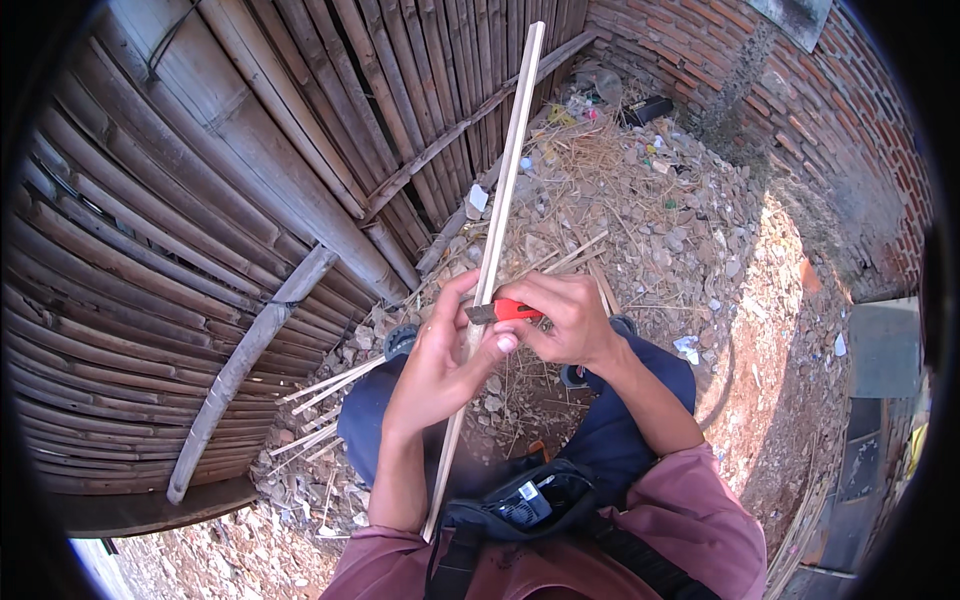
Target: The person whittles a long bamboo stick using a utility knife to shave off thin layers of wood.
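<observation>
A long, pale strip of split bamboo or wood (pixel 514 150) slants up and away from my lap, its far end near the top of the head view. My left hand (pixel 432 368) is closed round it at about the middle. In my right hand (pixel 568 318) is a red-handled utility knife (pixel 515 309). Its dark, wide blade lies across the strip, just above my left thumb. The fingers of both hands nearly meet there. The strip's near end passes beside my left forearm.
A bamboo slat wall (pixel 150 210) with a crossing pole (pixel 250 375) rises on my left. Beyond the rubble ground (pixel 670 215) stands a brick wall (pixel 690 50). Several pale strips (pixel 325 385) lie by my left knee. An open black pouch (pixel 530 500) sits at my waist.
</observation>
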`<action>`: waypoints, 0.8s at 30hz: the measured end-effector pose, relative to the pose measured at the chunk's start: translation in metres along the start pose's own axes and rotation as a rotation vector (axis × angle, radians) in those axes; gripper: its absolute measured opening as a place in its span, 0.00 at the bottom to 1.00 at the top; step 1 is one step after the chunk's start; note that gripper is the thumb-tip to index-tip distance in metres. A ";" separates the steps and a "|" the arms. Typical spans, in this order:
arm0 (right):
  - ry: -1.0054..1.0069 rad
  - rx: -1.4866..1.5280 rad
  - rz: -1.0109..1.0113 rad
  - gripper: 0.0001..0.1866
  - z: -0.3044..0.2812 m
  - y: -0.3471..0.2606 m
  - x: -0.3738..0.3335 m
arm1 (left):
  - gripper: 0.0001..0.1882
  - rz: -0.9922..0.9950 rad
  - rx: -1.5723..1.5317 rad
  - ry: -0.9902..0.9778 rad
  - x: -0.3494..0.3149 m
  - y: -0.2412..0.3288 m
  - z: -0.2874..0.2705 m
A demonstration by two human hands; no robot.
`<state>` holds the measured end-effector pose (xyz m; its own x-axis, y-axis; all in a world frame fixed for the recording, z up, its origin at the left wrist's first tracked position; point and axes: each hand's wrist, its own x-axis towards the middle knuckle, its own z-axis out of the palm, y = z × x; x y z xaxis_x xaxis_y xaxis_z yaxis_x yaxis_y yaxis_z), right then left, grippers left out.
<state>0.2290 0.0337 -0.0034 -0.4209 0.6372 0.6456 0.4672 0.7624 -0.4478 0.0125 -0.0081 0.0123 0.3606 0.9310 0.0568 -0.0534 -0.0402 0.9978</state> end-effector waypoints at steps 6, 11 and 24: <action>-0.029 0.009 0.001 0.16 0.000 -0.001 0.000 | 0.37 0.020 -0.040 0.009 0.000 0.001 0.002; -0.019 -0.009 -0.019 0.16 0.001 -0.001 0.000 | 0.38 0.019 -0.032 0.004 0.000 -0.001 0.001; -0.004 -0.026 -0.031 0.18 0.005 -0.001 -0.003 | 0.36 -0.019 0.023 0.023 -0.001 0.005 0.001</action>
<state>0.2261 0.0321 -0.0077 -0.4381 0.6138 0.6567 0.4737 0.7785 -0.4117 0.0130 -0.0101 0.0172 0.3394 0.9399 0.0373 -0.0251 -0.0306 0.9992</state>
